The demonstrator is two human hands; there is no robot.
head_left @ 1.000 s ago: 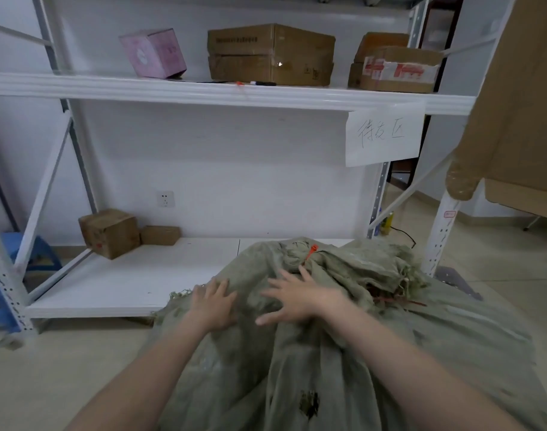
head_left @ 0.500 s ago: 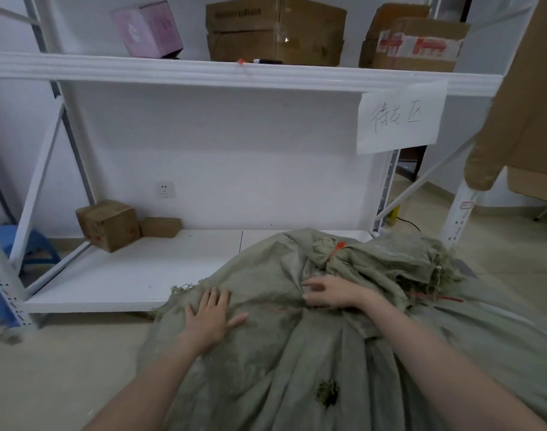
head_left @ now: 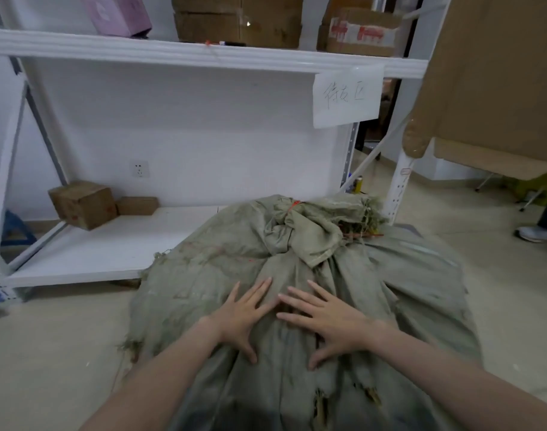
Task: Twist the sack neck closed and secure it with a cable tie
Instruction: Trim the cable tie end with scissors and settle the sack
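A big grey-green woven sack (head_left: 399,284) lies on the floor in front of me, worn and torn in places. Its bunched neck (head_left: 300,231) points away from me toward the shelf. An orange cable tie (head_left: 294,204) sits round the neck near its far end. My left hand (head_left: 244,315) and my right hand (head_left: 325,318) rest flat on the sack's body side by side, fingers spread and straight, well short of the neck. Neither hand holds anything.
A white metal shelf rack (head_left: 203,54) stands behind the sack, with a paper label (head_left: 346,96) and cardboard boxes (head_left: 238,20) on top. Two small boxes (head_left: 82,203) sit on the low shelf. Large cardboard (head_left: 496,76) hangs at the right; someone's shoe (head_left: 538,234) is far right.
Both hands have drawn back from near the neck toward me and now lie flat together on the sack's body. The camera has shifted, so the neck shows free of my hands.
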